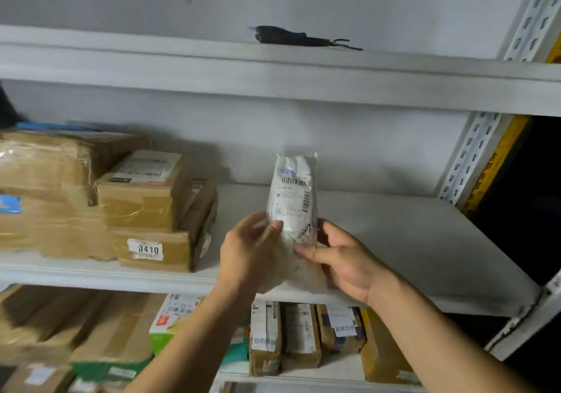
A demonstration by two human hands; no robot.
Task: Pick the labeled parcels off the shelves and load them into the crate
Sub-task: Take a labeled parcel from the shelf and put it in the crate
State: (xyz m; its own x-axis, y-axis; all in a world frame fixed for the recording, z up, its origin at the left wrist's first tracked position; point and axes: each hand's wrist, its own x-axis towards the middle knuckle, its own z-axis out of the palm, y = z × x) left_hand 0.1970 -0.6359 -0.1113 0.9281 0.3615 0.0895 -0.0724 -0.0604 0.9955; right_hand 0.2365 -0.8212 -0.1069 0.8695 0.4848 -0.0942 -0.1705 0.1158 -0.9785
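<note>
Head view. Both hands hold one white plastic mailer bag with a printed barcode label [293, 207] upright in front of the middle shelf of a white metal rack [394, 241]. The left hand [249, 253] grips the bag's lower left edge, thumb pressed on the front face just below the label, fingers wrapped behind. The right hand [343, 259] grips the lower right edge, with one finger laid across the front of the bag and the others behind it. Both hands are closed on the bag. The bag's lower end sits between the two palms at the shelf's front edge; whether it touches the shelf cannot be told. Its upper end stands free, with the label facing the camera.

On the left part of the middle shelf sits a stack of brown taped cardboard boxes [60, 192]. The lowest front box is a small brown carton with a white sticker reading 0410 [151, 250]. The right part of this shelf is bare.

On the top shelf lies a dark elongated bundle with thin wires at one end [291, 37].

On the lower shelf, several labelled brown parcels [300, 335] stand upright side by side, beside a white and green printed box [165, 323].
</note>
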